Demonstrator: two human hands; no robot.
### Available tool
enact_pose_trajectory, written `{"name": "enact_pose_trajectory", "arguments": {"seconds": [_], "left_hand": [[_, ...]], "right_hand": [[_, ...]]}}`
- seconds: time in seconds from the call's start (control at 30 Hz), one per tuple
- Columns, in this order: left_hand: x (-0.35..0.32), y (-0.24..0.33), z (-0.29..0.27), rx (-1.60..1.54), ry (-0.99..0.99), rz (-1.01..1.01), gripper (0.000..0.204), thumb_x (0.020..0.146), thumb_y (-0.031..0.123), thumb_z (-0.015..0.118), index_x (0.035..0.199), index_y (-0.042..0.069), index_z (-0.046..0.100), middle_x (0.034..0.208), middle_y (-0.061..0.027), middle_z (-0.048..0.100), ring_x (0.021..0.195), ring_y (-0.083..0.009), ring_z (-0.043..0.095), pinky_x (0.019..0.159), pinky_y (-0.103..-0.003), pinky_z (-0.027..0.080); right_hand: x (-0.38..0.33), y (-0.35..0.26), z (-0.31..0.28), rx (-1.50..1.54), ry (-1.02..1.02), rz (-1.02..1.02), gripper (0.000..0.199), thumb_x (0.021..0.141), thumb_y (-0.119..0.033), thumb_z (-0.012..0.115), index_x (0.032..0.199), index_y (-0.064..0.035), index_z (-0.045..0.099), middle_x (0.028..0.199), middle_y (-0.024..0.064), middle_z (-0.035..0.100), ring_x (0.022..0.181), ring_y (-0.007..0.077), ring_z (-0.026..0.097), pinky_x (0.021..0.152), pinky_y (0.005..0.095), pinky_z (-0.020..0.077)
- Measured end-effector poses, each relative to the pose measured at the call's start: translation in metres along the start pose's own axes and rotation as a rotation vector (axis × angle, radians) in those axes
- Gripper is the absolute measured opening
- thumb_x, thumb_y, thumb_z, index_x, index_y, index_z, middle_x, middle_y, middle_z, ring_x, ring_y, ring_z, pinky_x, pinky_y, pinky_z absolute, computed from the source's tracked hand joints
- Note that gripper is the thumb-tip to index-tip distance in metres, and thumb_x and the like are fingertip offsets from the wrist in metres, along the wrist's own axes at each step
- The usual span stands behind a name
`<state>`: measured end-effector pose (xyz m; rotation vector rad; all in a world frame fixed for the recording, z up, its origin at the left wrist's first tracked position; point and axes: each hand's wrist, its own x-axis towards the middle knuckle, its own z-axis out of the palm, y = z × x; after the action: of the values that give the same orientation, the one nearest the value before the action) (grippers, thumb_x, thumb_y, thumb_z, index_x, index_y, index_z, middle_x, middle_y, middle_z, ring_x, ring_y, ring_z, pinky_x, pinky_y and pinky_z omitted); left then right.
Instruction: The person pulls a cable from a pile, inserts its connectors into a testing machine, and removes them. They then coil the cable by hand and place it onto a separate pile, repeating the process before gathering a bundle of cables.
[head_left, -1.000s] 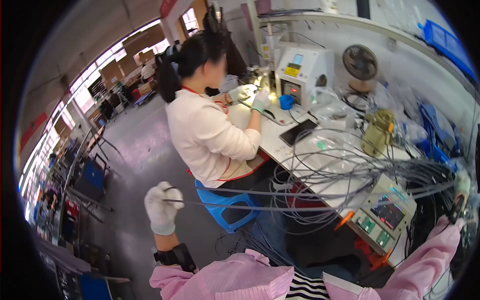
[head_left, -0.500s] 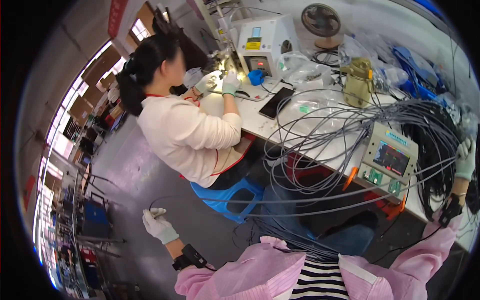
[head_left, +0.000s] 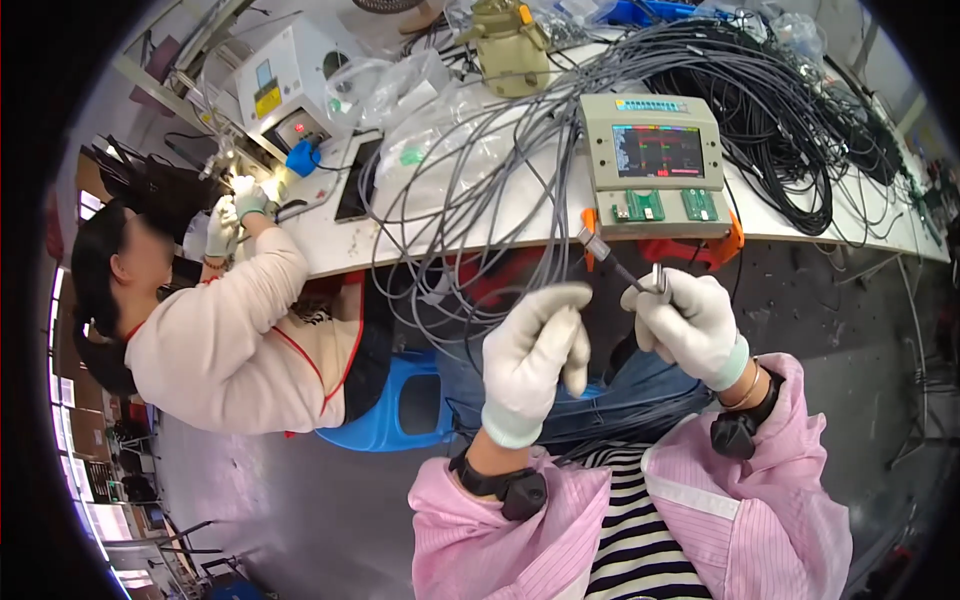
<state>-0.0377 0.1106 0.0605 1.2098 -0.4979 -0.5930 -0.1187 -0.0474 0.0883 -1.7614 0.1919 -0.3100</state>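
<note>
My right hand (head_left: 692, 325), in a white glove, is closed in a pinch on a grey cable's end. A metal-shelled connector (head_left: 592, 242) on a dark stem points up and left from these fingers, and a second shiny metal piece (head_left: 660, 280) shows at the fingertips. Beside it, my left hand (head_left: 535, 360), also gloved, has its fingers loosely curled and apart, the index finger smeared by motion; I see nothing in it. Just beyond both hands, a beige tester (head_left: 652, 150) with a lit screen and green circuit-board sockets (head_left: 645, 206) stands at the table edge.
A loose bundle of grey cables (head_left: 450, 210) spreads over the white table (head_left: 345, 255) and hangs off its edge; a black coil (head_left: 800, 150) lies at right. Left, a co-worker (head_left: 220, 330) works beside a white machine (head_left: 290, 85). A blue stool (head_left: 390, 415) stands between us.
My hands, spread wide with cable strands stretched between them, have come together before the tester. The connector now shows at my right fingers. The view has swung to the right.
</note>
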Motion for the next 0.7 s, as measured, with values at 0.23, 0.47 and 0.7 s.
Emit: {"name": "enact_pose_trajectory", "arguments": {"seconds": [0.23, 0.47, 0.7], "left_hand": [[0.020, -0.015, 0.022, -0.217, -0.108, -0.112, 0.031, 0.090, 0.015, 0.046, 0.114, -0.004, 0.047, 0.072, -0.0019, 0.053, 0.049, -0.0038, 0.045, 0.046, -0.016, 0.036], [0.025, -0.043, 0.034, 0.057, 0.087, 0.028, 0.029, 0.087, 0.014, 0.051, 0.112, -0.002, 0.049, 0.076, 0.0001, 0.052, 0.054, -0.0032, 0.046, 0.049, -0.016, 0.037], [0.040, -0.054, 0.046, 0.434, -0.018, 0.234, 0.019, 0.085, 0.015, 0.055, 0.096, -0.001, 0.054, 0.071, -0.0015, 0.053, 0.051, -0.0037, 0.046, 0.046, -0.016, 0.037]], "right_hand": [[-0.009, 0.028, -0.002, -0.066, -0.015, 0.051, 0.009, 0.081, -0.008, 0.052, 0.081, -0.0009, 0.058, 0.051, 0.0024, 0.053, 0.043, 0.0069, 0.049, 0.041, 0.0208, 0.0376], [-0.003, 0.053, -0.004, -0.148, 0.120, 0.118, 0.012, 0.078, -0.010, 0.056, 0.087, -0.0022, 0.059, 0.054, 0.0043, 0.054, 0.046, 0.0085, 0.052, 0.045, 0.0222, 0.0415], [0.000, 0.079, -0.002, -0.403, 0.262, -0.224, 0.017, 0.077, -0.010, 0.059, 0.091, -0.0015, 0.058, 0.063, 0.0049, 0.057, 0.051, 0.0103, 0.054, 0.049, 0.0231, 0.0430]]}}
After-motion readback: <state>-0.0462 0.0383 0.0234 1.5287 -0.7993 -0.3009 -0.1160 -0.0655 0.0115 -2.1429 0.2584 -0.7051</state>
